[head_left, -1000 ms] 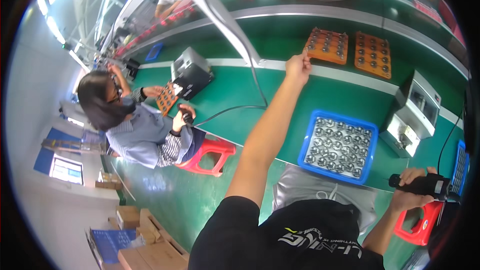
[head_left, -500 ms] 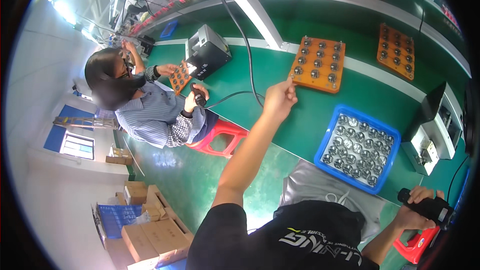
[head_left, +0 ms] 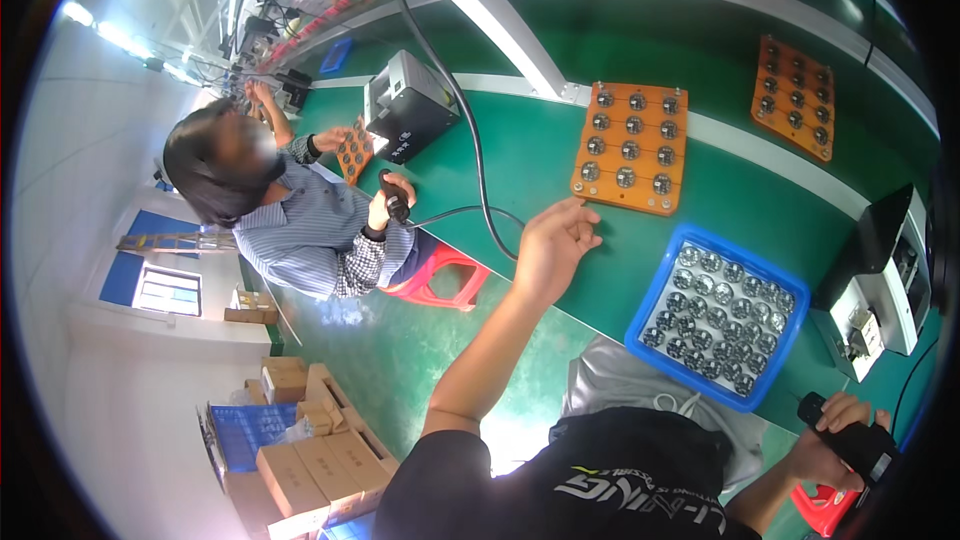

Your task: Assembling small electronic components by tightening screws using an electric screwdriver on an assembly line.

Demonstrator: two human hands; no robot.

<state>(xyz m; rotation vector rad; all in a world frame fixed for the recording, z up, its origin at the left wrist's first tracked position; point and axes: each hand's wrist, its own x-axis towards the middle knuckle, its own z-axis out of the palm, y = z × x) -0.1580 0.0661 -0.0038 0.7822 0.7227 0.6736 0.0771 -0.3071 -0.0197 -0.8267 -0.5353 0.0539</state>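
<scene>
Near the upper middle of the frame, your orange board (head_left: 613, 162) is carrying what look like 12 round metal parts (head_left: 630, 150), in 4 rows of 3, so its loading is seeming complete. Whether those parts are fully fastened is staying unclear at this distance. A 2nd orange board (head_left: 784, 90), at the upper right, is also showing rows of parts. The blue tray (head_left: 690, 376), right of centre, is holding many more, though nothing is telling whether they are finished or waiting.

Your left hand (head_left: 556, 245) is sitting around the middle of the frame, on the near side of the first board, just below its lower left corner. Its fingers are curling loosely; you may be touching that edge, but I cannot tell whether you are pinching it. The board is lying flat on the green tabletop (head_left: 530, 160). Your right hand (head_left: 826, 452), at the lower right, is wrapping around a black handheld tool (head_left: 868, 446), well apart from the board.
</scene>
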